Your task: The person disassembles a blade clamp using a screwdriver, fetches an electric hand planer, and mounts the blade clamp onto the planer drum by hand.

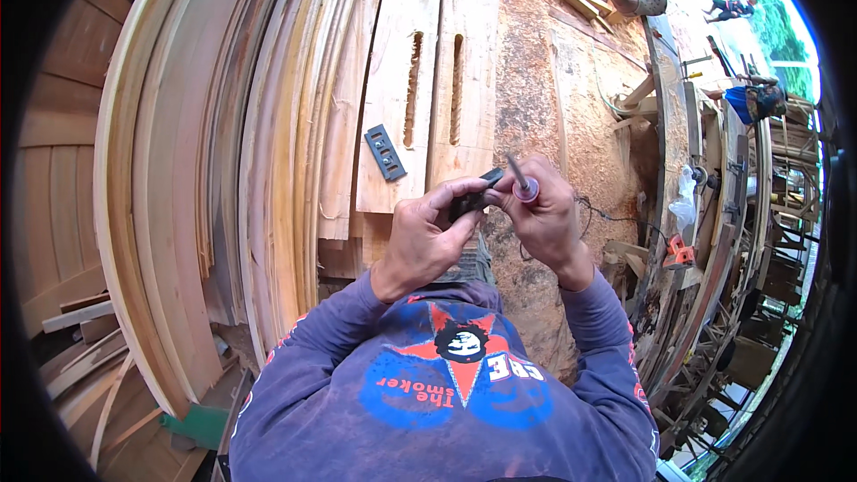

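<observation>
Right now, through the head camera, I have both hands close together in front of the chest, just beyond the hem of a faded purple long-sleeved shirt point(357, 428). On my left hand point(418, 243), the thumb and fingers are closed around a small dark piece point(468, 205), pinching it above the near ends of the boards. My right hand point(549, 225) is curled around a screwdriver-like tool point(525, 189) with a purplish handle; its grey shaft pokes up out of the fist. The right fingertips sit right beside the dark piece, though I cannot tell whether they touch it.

Beyond my left hand, a dark slotted plate point(385, 153) lies at a slant on a pale board point(393, 107), which has a long slot cut through it. Next to that, on its right, lies a second slotted board point(466, 156). Long planks point(170, 170) are stacked to the left, with a green object point(196, 427) near their lower end. On my right I see sawdust-strewn ground point(527, 62), a dark cable point(616, 217), a clear plastic bag point(684, 201) and an orange-red object point(678, 253). Somebody's feet point(644, 2) show near the top edge.
</observation>
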